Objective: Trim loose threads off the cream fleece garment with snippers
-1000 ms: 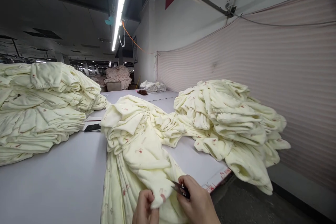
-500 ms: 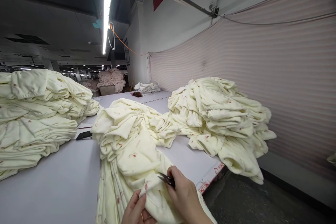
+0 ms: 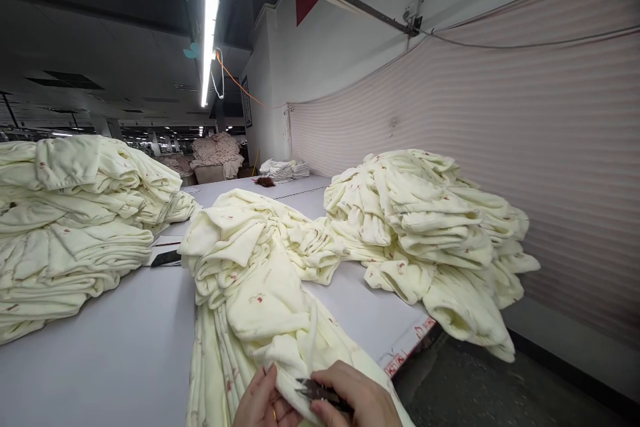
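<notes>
A cream fleece garment with small red prints [image 3: 260, 300] drapes from the middle pile over the near edge of the white table [image 3: 100, 353]. My left hand [image 3: 260, 403] pinches a fold of this garment at the bottom of the view. My right hand [image 3: 357, 400] holds small dark thread snips [image 3: 315, 390], their blades pointing left against the fabric beside my left fingers. Both hands are partly cut off by the frame's lower edge.
A tall stack of the same cream garments [image 3: 75, 220] fills the left of the table, and a looser heap [image 3: 430, 233] lies at the right, spilling over the edge. A dark phone [image 3: 166, 257] lies between piles. A striped curtain [image 3: 525, 147] lines the right wall; more stacks sit far back.
My right hand with the snips has dropped lower and turned its blades leftward onto the fold. My left hand has shifted its pinch. The view tilted slightly.
</notes>
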`<state>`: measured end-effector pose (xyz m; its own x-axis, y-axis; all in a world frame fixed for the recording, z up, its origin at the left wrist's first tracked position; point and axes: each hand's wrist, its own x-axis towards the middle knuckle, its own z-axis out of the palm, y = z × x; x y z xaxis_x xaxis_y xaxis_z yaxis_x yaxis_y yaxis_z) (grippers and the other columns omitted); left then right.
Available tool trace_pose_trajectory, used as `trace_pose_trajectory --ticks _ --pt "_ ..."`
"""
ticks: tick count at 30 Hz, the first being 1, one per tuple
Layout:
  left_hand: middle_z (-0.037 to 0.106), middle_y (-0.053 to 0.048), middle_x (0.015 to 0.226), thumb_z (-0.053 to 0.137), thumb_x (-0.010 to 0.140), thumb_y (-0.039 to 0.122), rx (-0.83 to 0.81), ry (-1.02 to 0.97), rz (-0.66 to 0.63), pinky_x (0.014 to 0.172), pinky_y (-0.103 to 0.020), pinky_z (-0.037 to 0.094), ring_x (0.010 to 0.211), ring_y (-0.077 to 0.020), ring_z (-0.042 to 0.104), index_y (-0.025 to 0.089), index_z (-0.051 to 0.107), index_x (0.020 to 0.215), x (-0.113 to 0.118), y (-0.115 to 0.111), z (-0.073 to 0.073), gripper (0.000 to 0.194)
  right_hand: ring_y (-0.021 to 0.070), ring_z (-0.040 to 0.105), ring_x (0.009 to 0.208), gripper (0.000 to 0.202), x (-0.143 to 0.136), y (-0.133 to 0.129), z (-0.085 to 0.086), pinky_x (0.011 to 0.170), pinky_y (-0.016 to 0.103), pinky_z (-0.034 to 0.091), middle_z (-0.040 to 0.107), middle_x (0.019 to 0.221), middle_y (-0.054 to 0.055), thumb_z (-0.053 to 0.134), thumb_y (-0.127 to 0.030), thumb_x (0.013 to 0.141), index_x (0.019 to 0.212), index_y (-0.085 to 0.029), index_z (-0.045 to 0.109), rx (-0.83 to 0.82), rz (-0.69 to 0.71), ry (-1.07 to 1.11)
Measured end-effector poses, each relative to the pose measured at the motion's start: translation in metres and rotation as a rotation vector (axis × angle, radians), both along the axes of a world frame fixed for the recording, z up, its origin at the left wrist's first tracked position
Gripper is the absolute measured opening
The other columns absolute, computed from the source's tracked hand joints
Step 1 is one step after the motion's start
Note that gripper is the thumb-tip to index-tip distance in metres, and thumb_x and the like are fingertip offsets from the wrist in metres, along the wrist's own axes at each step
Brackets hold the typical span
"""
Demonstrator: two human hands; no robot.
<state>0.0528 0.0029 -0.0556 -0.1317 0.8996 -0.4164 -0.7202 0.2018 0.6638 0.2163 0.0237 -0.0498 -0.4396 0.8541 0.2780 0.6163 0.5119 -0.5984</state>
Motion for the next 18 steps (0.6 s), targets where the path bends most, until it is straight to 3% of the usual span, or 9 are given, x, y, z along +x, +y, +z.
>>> trace_pose_trajectory --ticks 8,11,15,18 --pt "0.078 -0.015 0.084 0.055 0.088 0.015 0.036 0.039 -0.029 0.072 -0.040 0.060 0.080 -0.0271 0.074 0.009 0.039 0.130 0.001 -0.003 0.004 0.046 0.0202 0.067 0.086 0.021 0.007 -0.003 0.001 0.074 0.026 0.049 0.073 0.092 0.002 0.055 -0.031 0.086 0.100 -0.026 0.069 -0.031 -0.003 0.065" --pt "0.078 -0.013 0.082 0.053 0.088 0.014 0.041 0.047 -0.013 0.070 -0.040 0.060 0.077 -0.0256 0.074 0.011 0.043 0.124 0.005 -0.004 0.003 0.037 0.0206 0.067 0.085 0.022 0.008 -0.003 -0.002 0.073 0.028 0.049 0.072 0.091 0.002 0.049 -0.033 0.089 0.095 -0.025 0.069 -0.043 -0.083 0.129" --pt "0.077 -0.010 0.083 0.059 0.085 0.017 0.075 0.038 -0.049 0.069 -0.036 0.058 0.075 -0.0241 0.074 0.016 0.047 0.109 0.011 -0.002 -0.004 0.026 0.0225 0.064 0.093 0.034 0.006 0.003 -0.001 0.078 0.031 0.049 0.068 0.104 0.004 0.057 -0.034 0.084 0.116 -0.024 0.059 -0.047 -0.100 0.181" --pt "0.075 -0.009 0.100 0.065 0.081 0.024 0.202 0.114 -0.100 0.081 -0.033 0.054 0.091 -0.0226 0.070 0.017 0.056 0.101 0.014 0.004 -0.010 0.023 0.0223 0.063 0.093 0.034 0.005 0.008 0.003 0.079 0.032 0.049 0.065 0.104 0.006 0.055 -0.034 0.086 0.118 -0.023 0.056 0.001 -0.143 0.229"
